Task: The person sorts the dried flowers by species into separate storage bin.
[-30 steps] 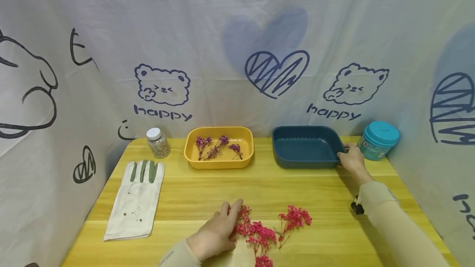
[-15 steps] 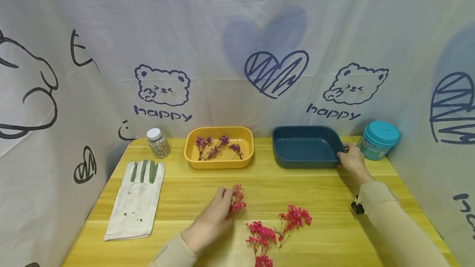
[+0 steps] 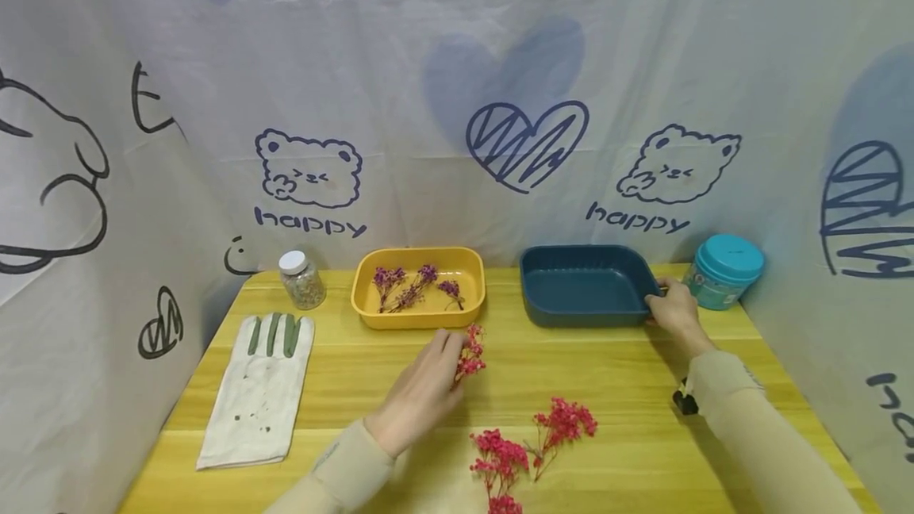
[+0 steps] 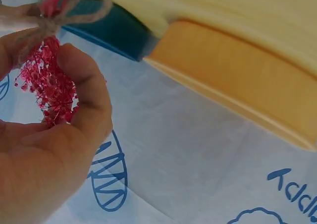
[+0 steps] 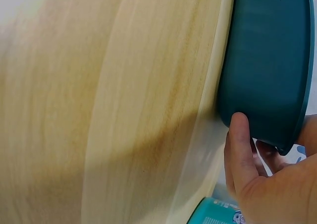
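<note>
Between thumb and fingers my left hand holds a small bunch of pink dried flowers above the table, just in front of the yellow tray. A twine bow ties its stems, as the left wrist view shows. Several purple dried flower sprigs lie in the yellow tray. My right hand grips the right end of the dark blue tray, which contains nothing; in the right wrist view its fingers lie against the outer wall. More pink flower bunches lie on the table near the front.
A white work glove with green finger stripes lies at the left. Behind it stands a small clear jar with a white lid. A turquoise tub stands at the back right corner, beside the right hand. Printed cloth encloses the table.
My left hand has picked up one pink flower bunch and carried it away from me, towards the yellow tray. The right hand has stayed on the dark blue tray.
</note>
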The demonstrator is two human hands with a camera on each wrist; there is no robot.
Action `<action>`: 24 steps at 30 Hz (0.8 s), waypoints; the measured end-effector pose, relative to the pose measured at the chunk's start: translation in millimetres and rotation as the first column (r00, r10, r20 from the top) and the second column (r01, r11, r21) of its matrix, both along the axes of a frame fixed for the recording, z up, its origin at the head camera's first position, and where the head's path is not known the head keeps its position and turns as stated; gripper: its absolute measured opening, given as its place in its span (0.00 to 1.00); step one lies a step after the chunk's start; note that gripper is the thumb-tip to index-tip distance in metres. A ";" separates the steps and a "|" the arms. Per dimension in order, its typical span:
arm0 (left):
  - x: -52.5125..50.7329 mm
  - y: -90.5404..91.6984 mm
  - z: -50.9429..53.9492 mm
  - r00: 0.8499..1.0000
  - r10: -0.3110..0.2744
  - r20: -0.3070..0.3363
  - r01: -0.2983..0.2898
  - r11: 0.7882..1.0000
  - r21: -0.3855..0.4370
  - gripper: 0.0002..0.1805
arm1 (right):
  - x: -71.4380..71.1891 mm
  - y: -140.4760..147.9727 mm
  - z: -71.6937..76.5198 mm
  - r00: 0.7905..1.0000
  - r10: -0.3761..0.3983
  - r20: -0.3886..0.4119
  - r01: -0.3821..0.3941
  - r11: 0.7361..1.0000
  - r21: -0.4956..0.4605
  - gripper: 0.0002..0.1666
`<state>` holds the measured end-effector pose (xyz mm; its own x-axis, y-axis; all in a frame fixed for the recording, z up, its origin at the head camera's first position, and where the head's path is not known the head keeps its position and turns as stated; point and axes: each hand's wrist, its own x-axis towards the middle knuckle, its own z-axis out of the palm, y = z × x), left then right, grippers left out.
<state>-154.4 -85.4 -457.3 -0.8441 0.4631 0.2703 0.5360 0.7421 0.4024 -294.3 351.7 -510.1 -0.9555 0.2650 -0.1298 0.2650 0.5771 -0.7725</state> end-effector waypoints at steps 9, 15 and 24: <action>-25.0 22.8 19.3 1.000 -0.023 -0.014 0.024 0.997 0.071 0.30 | 1.3 -0.8 0.7 1.000 0.004 0.002 -0.004 1.000 -0.008 0.29; -46.5 40.5 32.8 0.999 -0.038 0.009 0.037 0.992 0.122 0.28 | 2.4 -1.9 0.6 1.000 0.009 -0.010 -0.009 1.000 -0.008 0.28; -82.2 63.4 43.5 0.988 -0.029 0.154 0.003 0.986 0.164 0.33 | 2.6 -1.9 0.4 1.000 0.012 -0.011 -0.012 1.000 -0.019 0.27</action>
<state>-236.5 -22.0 -413.8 -0.8747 0.4374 0.2089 0.4684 0.6519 0.5963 -291.7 349.8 -509.7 -0.9599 0.2513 -0.1242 0.2497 0.5656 -0.7860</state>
